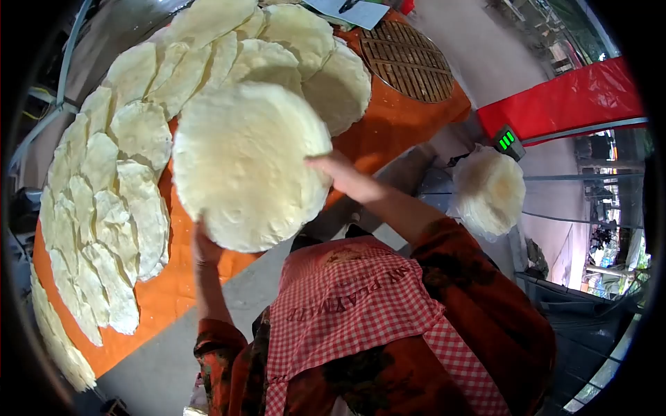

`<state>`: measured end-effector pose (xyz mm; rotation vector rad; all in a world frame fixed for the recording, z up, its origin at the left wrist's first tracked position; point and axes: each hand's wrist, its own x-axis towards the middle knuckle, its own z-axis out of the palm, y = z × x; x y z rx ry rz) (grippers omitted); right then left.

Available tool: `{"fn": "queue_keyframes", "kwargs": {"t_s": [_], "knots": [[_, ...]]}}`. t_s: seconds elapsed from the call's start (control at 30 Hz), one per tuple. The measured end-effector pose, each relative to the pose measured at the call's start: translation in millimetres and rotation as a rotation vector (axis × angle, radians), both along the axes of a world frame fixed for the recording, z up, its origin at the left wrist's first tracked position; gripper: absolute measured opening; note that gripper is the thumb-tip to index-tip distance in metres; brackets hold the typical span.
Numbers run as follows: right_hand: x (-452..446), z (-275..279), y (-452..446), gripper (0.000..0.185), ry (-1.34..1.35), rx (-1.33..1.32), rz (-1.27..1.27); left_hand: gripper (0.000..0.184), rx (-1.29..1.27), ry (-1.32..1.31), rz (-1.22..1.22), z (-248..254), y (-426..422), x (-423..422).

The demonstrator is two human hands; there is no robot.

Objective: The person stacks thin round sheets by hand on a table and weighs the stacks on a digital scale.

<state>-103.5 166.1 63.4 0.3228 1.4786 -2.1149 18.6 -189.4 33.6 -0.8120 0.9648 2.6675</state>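
Over the near edge of an orange tabletop (182, 277), a large, pale, round sheet (250, 166) is held by its rim. The right hand (340, 175) grasps the right side, thumb on the upper face; the left hand (205, 248) grips the lower left, its fingers largely hidden. Beyond and to the left, similar sheets (142, 132) overlap. Farther off lie a round slatted rack (408, 61) and paper (361, 12); at right, a green-lit display (508, 141) adjoins a pale stack (489, 191).
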Motion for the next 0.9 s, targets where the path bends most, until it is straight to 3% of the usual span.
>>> {"fn": "queue_keyframes", "kwargs": {"t_s": [0.03,0.13,0.27,0.37,0.43,0.53,0.6,0.67,0.7,0.73,0.87,0.9], "knots": [[5.5,-24.9,-0.5,0.045,-0.054,0.092,-0.031,0.055,0.006,-0.118,-0.015,-11.5,3.8,10.8],[13.4,-45.8,7.7,0.045,-0.040,0.086,0.040,0.054,-0.043,0.022,-0.180,-26.2,7.8,28.1],[11.5,-42.8,14.4,0.046,-0.015,-0.065,0.091,0.055,-0.144,-0.084,-0.139,-31.5,14.4,25.5],[12.0,-25.8,8.8,0.042,-0.055,0.038,0.027,0.055,0.144,-0.013,0.030,-14.2,19.1,16.6],[9.8,-25.1,15.6,0.045,0.051,0.064,0.148,0.057,0.114,-0.043,0.030,-16.3,15.2,7.0],[-6.1,-19.8,28.1,0.046,-0.294,-0.510,0.113,0.060,0.170,-0.001,-0.028,-24.6,16.4,26.3],[-27.9,-21.1,42.8,0.043,-0.218,-0.407,0.094,0.061,0.188,0.016,-0.016,-30.5,31.0,43.5],[-46.8,-6.9,45.0,0.039,-0.098,-0.349,0.132,0.056,-0.029,-0.096,-0.098,-7.6,50.3,46.1],[-63.3,-21.2,38.8,0.039,-0.163,-0.203,0.053,0.053,-0.171,-0.169,-0.140,-7.5,54.4,48.5],[-70.2,-12.9,29.2,0.041,-0.095,-0.112,0.096,0.047,-0.143,-0.193,-0.015,19.2,73.9,39.2],[-76.9,-38.4,28.9,0.042,-0.014,0.012,0.336,0.040,-0.358,-0.013,0.216,-5.0,53.2,37.7],[-40.3,8.9,20.5,0.046,0.018,-0.059,0.240,0.039,-0.385,-0.009,0.230,13.5,41.7,34.3]]}}
